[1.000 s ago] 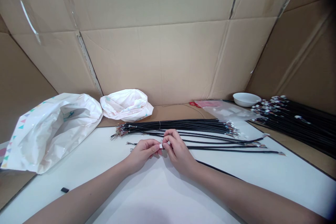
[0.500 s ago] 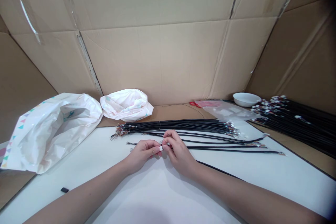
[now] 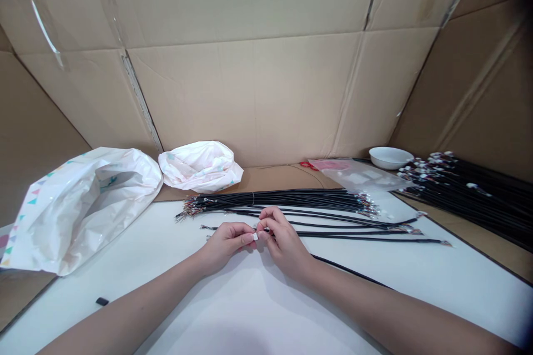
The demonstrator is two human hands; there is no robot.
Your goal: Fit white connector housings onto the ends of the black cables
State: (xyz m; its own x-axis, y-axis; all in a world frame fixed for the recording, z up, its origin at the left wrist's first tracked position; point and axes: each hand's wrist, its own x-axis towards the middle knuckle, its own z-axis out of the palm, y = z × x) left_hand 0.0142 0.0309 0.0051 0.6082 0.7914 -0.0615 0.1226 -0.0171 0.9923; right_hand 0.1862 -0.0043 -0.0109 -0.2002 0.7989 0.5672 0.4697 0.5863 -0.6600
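Observation:
My left hand [image 3: 227,241] and my right hand [image 3: 283,241] meet fingertip to fingertip over the white table [image 3: 416,277]. Between them sits a small white connector [image 3: 255,236], pinched by my left thumb and forefinger. My right hand's fingers are closed on the end of a black cable [image 3: 353,273], which trails off to the right under my forearm. Just beyond my hands lies a bundle of black cables [image 3: 283,199] with coloured wire ends, and a few loose cables [image 3: 366,236] lie beside it.
Two crumpled white plastic bags [image 3: 83,199] [image 3: 200,165] lie at the left. A clear bag [image 3: 358,175], a white bowl [image 3: 390,157] and another pile of black cables [image 3: 470,188] sit at the right. Cardboard walls [image 3: 266,83] enclose the table. A small black piece [image 3: 101,302] lies near the left edge.
My hands have stayed in place; the right fingers have shifted slightly against the connector.

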